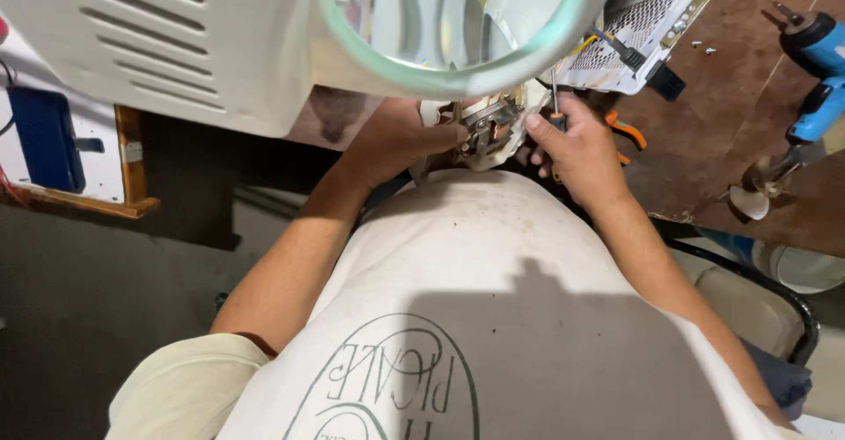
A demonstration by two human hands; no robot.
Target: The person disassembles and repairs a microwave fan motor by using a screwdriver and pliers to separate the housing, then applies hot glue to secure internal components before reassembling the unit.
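Screwdriver with a thin metal shaft stands almost upright just above centre of the frame; its long axis runs up toward the round magnifier lens and the handle is clenched in the right hand; the left hand grasps a small metal and white plastic assembly, which lies directly left of the screwdriver, touching or nearly so; both hands are close, the right one nearer to the tool; a blue power drill lies far right on the brown table, well apart.
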